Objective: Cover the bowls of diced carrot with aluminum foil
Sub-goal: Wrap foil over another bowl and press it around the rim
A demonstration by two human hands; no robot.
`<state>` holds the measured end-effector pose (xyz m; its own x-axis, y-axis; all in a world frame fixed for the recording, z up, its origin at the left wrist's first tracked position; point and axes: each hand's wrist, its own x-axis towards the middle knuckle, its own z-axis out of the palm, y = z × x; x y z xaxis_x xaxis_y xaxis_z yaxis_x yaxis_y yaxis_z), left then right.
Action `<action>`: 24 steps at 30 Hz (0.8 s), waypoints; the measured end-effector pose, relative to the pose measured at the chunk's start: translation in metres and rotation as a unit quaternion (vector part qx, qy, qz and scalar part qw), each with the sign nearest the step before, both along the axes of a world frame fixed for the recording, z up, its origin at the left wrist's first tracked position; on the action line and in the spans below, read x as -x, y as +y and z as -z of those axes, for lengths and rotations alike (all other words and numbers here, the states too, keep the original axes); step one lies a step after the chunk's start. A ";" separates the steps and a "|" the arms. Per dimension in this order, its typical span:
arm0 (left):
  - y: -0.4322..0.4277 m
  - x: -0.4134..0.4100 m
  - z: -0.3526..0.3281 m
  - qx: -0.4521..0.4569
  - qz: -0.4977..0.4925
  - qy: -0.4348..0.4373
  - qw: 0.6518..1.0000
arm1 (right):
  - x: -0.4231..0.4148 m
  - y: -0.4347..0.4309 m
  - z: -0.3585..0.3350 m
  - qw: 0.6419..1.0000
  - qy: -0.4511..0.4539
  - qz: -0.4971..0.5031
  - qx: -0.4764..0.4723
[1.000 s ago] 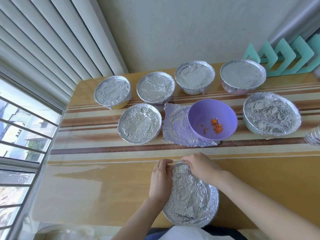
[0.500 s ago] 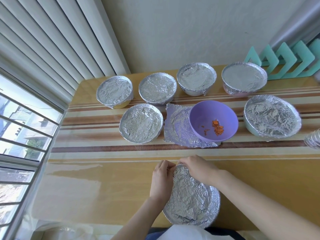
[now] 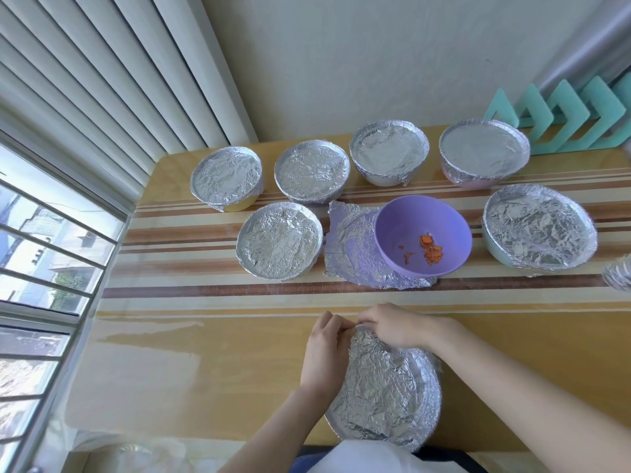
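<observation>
Head view: the left grip and the right grip met at the far rim of the foil-wrapped bowl, each clamped on the crinkled foil edge there (fingers curled, tips nearly touching). That bowl sat on the surface just beneath and behind both grips, at the near edge. Well beyond the grips stood an uncovered purple bowl holding diced carrot, resting on a loose foil sheet that spread out to its left. Six more covered bowls stood farther off, left and right of it.
</observation>
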<state>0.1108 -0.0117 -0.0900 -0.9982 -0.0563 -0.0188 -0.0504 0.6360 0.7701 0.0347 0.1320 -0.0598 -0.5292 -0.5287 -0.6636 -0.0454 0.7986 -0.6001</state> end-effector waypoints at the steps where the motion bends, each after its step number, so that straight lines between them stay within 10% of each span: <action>1: 0.000 0.000 0.000 0.001 0.002 -0.001 1.000 | 0.001 0.000 0.000 1.000 -0.005 -0.001 -0.001; 24: -0.001 0.000 0.003 0.005 -0.004 -0.001 1.000 | -0.025 0.015 0.011 0.983 0.137 0.101 0.070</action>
